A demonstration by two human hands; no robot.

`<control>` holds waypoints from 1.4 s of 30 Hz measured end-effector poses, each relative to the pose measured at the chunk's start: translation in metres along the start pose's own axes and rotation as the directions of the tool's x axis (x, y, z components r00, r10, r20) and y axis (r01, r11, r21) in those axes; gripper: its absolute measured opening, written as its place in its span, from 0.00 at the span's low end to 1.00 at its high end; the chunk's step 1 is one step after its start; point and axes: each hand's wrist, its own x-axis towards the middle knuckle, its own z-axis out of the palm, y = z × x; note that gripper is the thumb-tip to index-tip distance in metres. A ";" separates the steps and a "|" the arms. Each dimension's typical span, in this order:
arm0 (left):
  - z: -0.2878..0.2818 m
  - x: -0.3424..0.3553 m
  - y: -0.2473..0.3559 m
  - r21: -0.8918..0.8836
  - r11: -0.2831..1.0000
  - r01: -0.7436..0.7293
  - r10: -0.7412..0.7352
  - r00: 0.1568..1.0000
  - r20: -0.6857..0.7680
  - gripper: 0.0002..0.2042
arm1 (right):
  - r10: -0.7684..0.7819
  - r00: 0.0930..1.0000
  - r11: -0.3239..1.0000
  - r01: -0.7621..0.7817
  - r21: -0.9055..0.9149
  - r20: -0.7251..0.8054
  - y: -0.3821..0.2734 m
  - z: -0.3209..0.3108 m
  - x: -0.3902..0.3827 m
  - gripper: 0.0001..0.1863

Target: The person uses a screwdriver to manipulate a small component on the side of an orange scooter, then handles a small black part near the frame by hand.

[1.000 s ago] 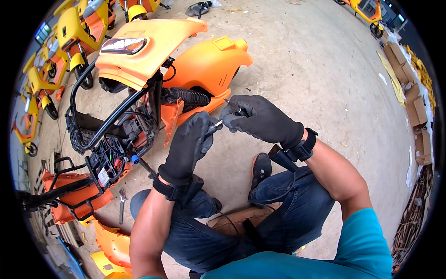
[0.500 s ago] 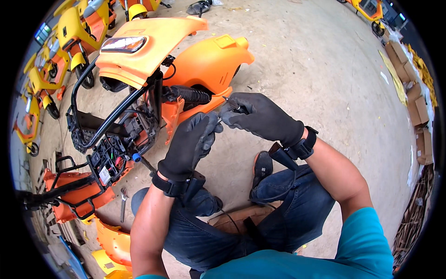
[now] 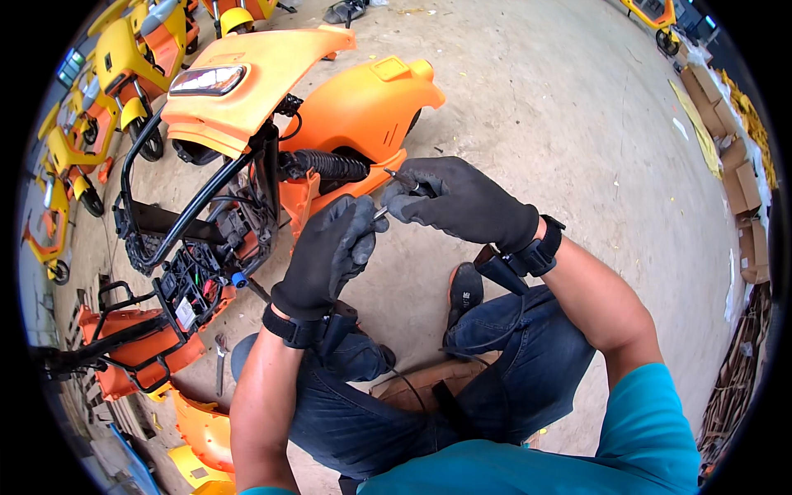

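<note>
Both my hands wear dark work gloves and are raised close together in front of the part-stripped scooter (image 3: 206, 214). My left hand (image 3: 326, 252) is closed, and a short shiny metal rod (image 3: 380, 213) sticks out of its fingertips toward the right hand. My right hand (image 3: 462, 202) pinches a small dark piece with a pointed metal tip (image 3: 392, 173), which juts out to the left. The fingers hide most of both pieces, so their exact kind does not show. A narrow gap lies between the hands.
The scooter has an orange rear cover (image 3: 363, 111), a bare black frame and exposed wiring (image 3: 194, 285). A wrench (image 3: 220, 363) lies on the floor near my left knee. Orange panels (image 3: 202, 429) rest at lower left. Yellow scooters (image 3: 124, 62) stand behind; cardboard boxes (image 3: 737, 177) line the right.
My hands have drawn slightly apart, the left one shifting a little left and baring more of the metal rod. The view has turned slightly, so the scooter sits further left.
</note>
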 end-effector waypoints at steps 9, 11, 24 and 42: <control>0.001 -0.004 -0.003 -0.210 0.960 0.186 -0.179 0.983 0.051 0.09 | 0.054 0.998 0.998 -0.055 0.040 0.020 0.001 0.003 0.000 0.10; 0.002 -0.006 -0.005 -0.169 0.980 0.106 -0.105 0.994 0.015 0.08 | 0.055 0.998 0.998 -0.056 0.040 0.024 0.002 0.004 0.000 0.10; -0.003 -0.008 -0.008 0.019 0.999 -0.036 0.037 0.999 -0.015 0.11 | 0.056 0.998 0.994 -0.058 0.089 0.023 0.000 0.008 -0.002 0.08; 0.009 0.002 0.000 -0.725 0.635 0.268 -0.464 0.883 -0.079 0.10 | 0.199 0.979 0.962 -0.188 0.199 -0.038 -0.006 -0.005 -0.001 0.11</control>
